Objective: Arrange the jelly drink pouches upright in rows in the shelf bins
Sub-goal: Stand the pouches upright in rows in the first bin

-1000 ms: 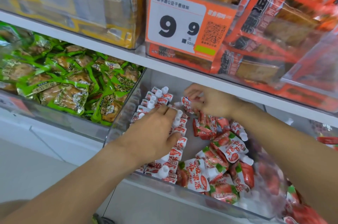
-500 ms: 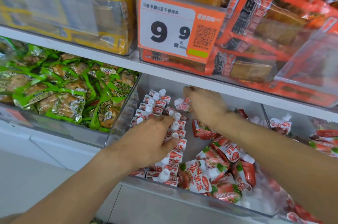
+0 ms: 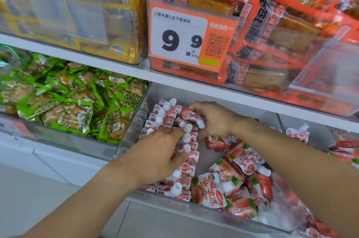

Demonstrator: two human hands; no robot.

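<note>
Red-and-white jelly drink pouches with white caps fill a clear shelf bin. Two upright rows of pouches stand along the bin's left side. Loose pouches lie flat in a heap on the right. My left hand rests on top of the upright rows, fingers spread against the caps. My right hand is at the back of the second row, its fingers curled round one pouch that it holds just above the row.
A bin of green snack packets sits to the left. The shelf above carries yellow packs, orange packs and a price tag, leaving low headroom. Another bin with pouches is at the right.
My right hand has brought its pouch leftward and lower to the back of the second row. My left hand stays pressed on the rows.
</note>
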